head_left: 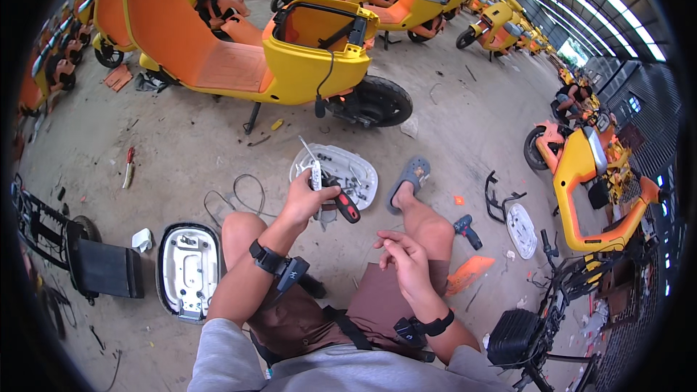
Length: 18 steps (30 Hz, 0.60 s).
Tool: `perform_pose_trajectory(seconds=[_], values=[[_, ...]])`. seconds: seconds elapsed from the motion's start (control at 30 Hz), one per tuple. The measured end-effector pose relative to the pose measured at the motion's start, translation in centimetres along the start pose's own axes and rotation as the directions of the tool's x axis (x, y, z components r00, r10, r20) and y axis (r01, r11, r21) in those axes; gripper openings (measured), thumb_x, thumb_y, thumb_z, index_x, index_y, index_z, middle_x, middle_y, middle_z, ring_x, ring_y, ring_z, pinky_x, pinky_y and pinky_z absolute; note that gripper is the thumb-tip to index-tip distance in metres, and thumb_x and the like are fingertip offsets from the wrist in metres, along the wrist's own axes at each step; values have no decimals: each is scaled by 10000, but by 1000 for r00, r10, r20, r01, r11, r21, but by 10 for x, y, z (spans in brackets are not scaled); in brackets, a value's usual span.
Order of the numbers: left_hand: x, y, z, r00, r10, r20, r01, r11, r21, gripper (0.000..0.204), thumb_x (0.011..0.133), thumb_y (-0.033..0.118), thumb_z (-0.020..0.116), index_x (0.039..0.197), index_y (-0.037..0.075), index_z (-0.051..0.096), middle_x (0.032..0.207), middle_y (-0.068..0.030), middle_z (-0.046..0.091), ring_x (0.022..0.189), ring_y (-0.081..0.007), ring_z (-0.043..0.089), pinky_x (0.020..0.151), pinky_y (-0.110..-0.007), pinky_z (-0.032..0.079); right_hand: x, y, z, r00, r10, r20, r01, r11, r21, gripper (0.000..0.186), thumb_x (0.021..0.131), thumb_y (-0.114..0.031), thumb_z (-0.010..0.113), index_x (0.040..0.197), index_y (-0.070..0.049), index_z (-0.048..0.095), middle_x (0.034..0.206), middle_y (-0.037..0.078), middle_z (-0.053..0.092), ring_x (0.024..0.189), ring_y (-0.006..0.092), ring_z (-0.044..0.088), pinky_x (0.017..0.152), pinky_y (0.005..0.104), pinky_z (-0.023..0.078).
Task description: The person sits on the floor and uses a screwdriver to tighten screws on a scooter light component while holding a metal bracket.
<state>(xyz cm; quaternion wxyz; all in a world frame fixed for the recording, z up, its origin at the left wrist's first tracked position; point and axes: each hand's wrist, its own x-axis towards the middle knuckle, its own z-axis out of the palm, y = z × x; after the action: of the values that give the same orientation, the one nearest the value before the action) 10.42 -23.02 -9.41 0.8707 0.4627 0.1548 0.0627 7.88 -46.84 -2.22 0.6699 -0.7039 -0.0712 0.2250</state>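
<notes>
From the head view, my left hand [305, 199] grips a red-handled screwdriver [335, 192] over the white plastic cover [359, 174] lying on the floor, screws loose inside it. My right hand [403, 258] hovers half-curled, empty. The yellow scooter [312, 58] stands seatless, so I judge the stripping-down well underway.

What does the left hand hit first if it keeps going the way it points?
Probably the white oval plastic panel lying on the concrete just ahead of the left hand, which holds a red-and-black-handled screwdriver. Depth is unclear, so it may pass above it.
</notes>
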Motion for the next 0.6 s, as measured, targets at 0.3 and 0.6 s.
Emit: perform_pose_trajectory(seconds=[0.3,0.6], values=[[-16,56,-42,994,44,-100,-25,982,187,298,837,-14,699,1096,-1,552,966,-88,662,839,-205,684,750,-368,607,79,17,67,990,-17,140,0,992,123,341,963,-100,579,1300,-49,595,1221,58,598,655,100,589,577,242,469],[-17,47,-48,985,4,-171,28,983,181,315,868,-17,678,1150,-6,536,1021,-100,661,911,-205,677,762,-374,620,160,17,86,881,-95,464,325,833,-448,510,891,-452,624,1190,-40,652,1110,181,675,1042,349,649,887,406,501]])
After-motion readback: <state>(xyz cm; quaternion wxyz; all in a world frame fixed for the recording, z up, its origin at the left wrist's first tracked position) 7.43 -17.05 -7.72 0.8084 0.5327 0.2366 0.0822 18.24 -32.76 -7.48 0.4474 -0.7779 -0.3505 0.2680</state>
